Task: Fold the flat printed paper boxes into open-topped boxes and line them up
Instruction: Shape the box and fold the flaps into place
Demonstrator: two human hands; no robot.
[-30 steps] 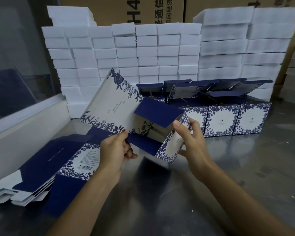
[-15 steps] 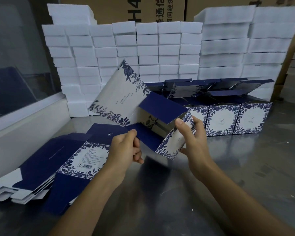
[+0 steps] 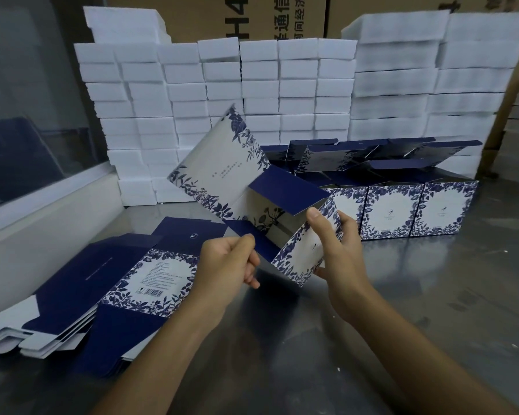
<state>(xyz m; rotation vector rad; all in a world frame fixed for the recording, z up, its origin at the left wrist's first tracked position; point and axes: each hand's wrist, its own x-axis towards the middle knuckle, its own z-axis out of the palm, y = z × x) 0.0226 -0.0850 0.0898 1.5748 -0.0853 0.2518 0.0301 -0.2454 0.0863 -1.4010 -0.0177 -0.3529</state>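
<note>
Head view, centre frame: half-folded box (image 3: 252, 187) raised above counter (image 3: 432, 295). Left hand (image 3: 226, 265) pinches navy flap; right hand (image 3: 339, 253) grips floral panel. Flat boxes (image 3: 102, 292) lower left; folded boxes (image 3: 417, 208) right.

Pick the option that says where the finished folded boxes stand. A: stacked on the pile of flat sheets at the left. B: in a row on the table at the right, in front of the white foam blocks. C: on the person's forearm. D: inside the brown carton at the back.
B: the folded boxes stand side by side on the metal table, with the white foam blocks stacked behind them.
</note>
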